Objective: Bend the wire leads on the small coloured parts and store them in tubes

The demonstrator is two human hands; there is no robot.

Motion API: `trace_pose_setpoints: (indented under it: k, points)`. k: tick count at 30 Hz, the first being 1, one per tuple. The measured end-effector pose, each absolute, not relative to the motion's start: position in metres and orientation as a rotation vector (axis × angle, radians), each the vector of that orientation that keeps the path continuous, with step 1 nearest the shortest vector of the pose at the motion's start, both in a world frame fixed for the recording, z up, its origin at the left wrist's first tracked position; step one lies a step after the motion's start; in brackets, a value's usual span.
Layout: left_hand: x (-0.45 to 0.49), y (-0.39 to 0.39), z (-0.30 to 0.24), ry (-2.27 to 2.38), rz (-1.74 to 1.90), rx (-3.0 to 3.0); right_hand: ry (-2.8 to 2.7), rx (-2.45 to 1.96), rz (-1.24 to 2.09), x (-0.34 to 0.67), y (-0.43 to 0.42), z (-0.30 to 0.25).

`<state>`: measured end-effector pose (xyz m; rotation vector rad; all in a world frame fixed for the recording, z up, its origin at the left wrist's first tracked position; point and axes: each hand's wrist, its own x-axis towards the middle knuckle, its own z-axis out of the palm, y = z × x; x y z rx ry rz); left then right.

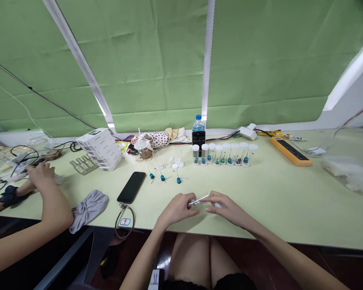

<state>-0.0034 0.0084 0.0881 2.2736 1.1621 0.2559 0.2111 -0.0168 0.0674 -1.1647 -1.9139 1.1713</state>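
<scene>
Pale green tabletop [293, 197] stretches across the view. Near its front edge, the left hand [179, 207] grips one end of a clear tube [199, 201]; the right hand [228, 207] meets the other end with its fingertips, its grip's closure unclear. Leftward lies a dark phone [131, 187]. Beyond the hands stand white-capped tubes [218, 155] and, smallest, three blue beads [162, 178] with wires.

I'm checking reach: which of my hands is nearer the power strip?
Right. Your right hand is left of the power strip and closer to you; your left hand is farther left.
</scene>
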Motion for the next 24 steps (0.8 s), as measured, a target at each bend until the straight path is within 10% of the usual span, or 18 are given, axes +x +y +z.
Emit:
trace_pose_setpoints:
  k: [24]
  points:
    - [0.008,0.026,0.065,1.432,0.130,2.710,-1.377,-1.201,1.126,0.200,-0.020,0.062]
